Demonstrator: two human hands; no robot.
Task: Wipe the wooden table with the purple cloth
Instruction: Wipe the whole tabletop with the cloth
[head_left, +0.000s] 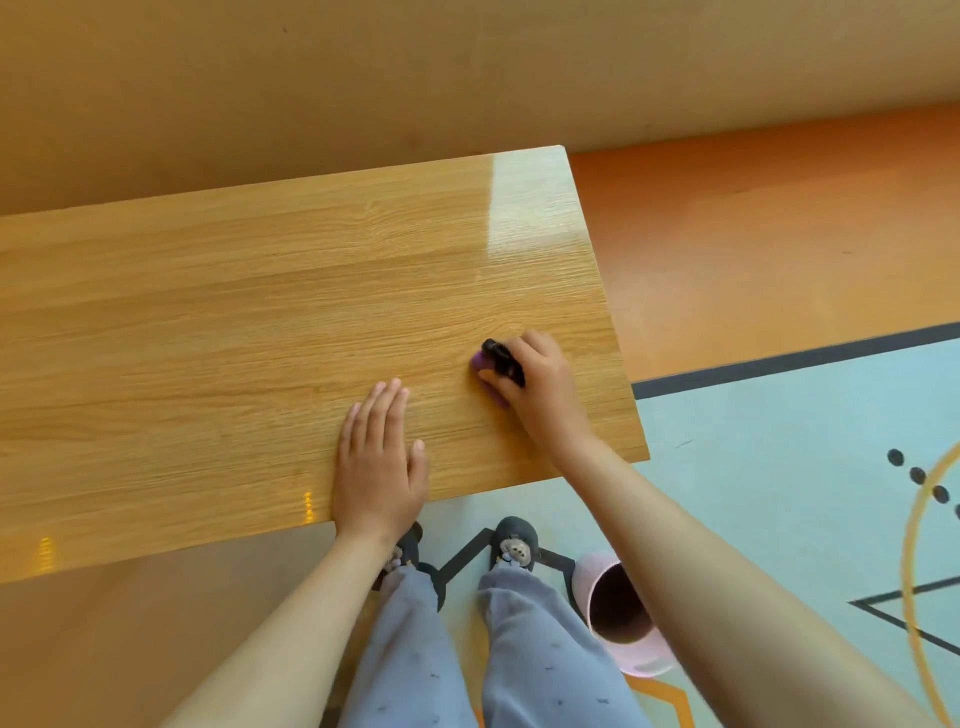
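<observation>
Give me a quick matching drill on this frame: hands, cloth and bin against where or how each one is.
Things:
1. left hand
2. right hand
3. cloth
4. bin

States:
A. stands on the floor
B. lies flat on the table
C. purple, held against the table
D. grips the cloth

Pairs: 1-B, 2-D, 3-C, 4-A.

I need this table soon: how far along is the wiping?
Under way: the right hand grips the purple cloth on the wooden table near its right end, the left hand resting flat. No trail shows what is wiped, so the remainder can't be judged.
</observation>
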